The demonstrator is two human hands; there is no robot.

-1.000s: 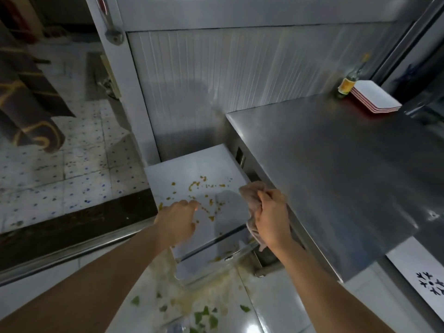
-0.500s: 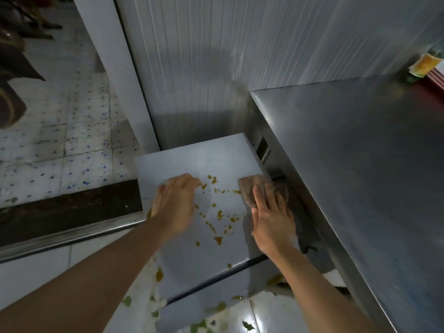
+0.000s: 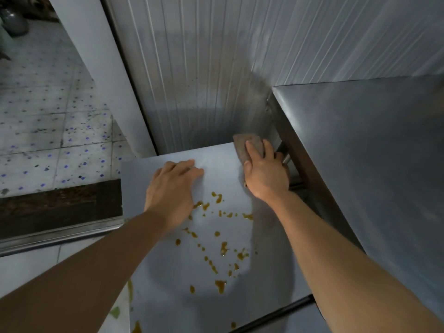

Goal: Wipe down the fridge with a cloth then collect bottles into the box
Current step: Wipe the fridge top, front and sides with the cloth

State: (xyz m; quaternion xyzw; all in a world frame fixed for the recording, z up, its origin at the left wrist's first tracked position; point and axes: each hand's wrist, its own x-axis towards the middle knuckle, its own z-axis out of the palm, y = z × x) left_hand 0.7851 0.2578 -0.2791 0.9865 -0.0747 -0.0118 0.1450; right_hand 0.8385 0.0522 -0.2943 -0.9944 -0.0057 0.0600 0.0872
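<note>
The low fridge has a pale grey top [image 3: 182, 267] spattered with orange-brown stains [image 3: 223, 248] across its middle and front. My right hand [image 3: 264, 171] presses a brownish cloth [image 3: 245, 145] flat on the far right corner of that top, fingers straight over it. Flat on the far left part of the top rests my left hand [image 3: 173, 188], fingers spread and holding nothing. No bottles or box are in view.
A steel counter [image 3: 372, 164] stands higher on the right, its edge overhanging the fridge's right side. A ribbed metal wall [image 3: 216, 68] rises behind. Speckled floor tiles [image 3: 48, 121] and a dark threshold [image 3: 60, 205] lie to the left.
Both hands slid away from me toward the far edge of the fridge top. The cloth moved with my right hand into the far right corner. The view came closer and lower.
</note>
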